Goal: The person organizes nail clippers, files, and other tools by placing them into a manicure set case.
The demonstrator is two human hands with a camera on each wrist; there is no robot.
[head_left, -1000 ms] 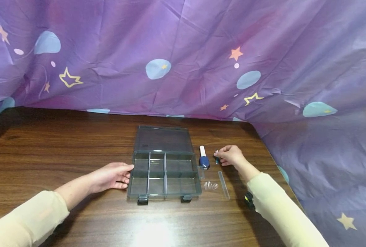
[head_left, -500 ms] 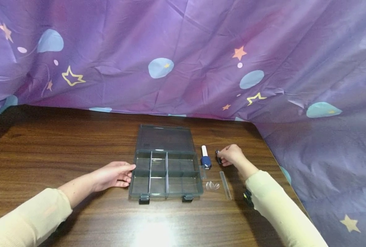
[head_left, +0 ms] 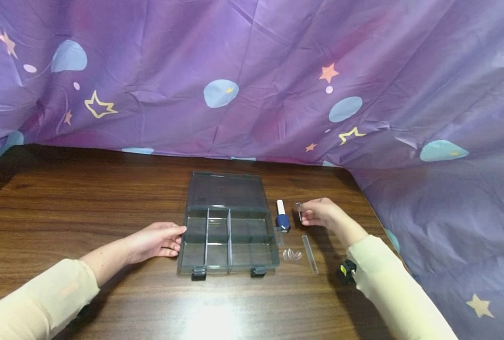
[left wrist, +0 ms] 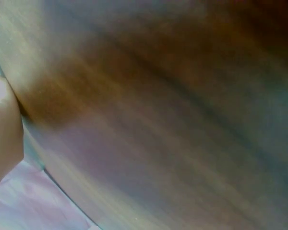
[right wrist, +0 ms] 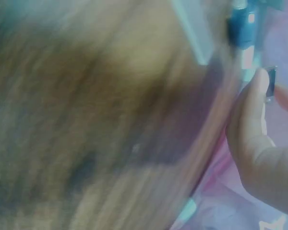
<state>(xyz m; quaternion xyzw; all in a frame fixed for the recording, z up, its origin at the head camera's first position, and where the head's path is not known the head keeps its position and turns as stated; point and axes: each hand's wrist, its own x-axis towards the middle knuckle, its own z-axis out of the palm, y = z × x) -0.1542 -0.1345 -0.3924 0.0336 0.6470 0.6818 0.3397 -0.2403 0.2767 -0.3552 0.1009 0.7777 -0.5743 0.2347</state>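
In the head view, my right hand pinches a small shiny metal nail clipper between thumb and fingers, at the right of the table. The right wrist view shows the clipper's dark end at the thumb tip. My left hand rests beside a smoky clear divided storage box, its thumb at the left rim and the other fingers loosely bent. The box lies with its lid folded back, its compartments bare. A dark blue nail polish bottle with a white cap lies between box and clipper.
Several clear false nails and a clear flat strip lie right of the box. A small clear piece sits by its right wall. The wooden table meets a purple patterned curtain at the back and right.
The nail clipper has turned in my right hand and now stands more upright, slightly raised; the right wrist has shifted a little right. My left hand stays at the box.
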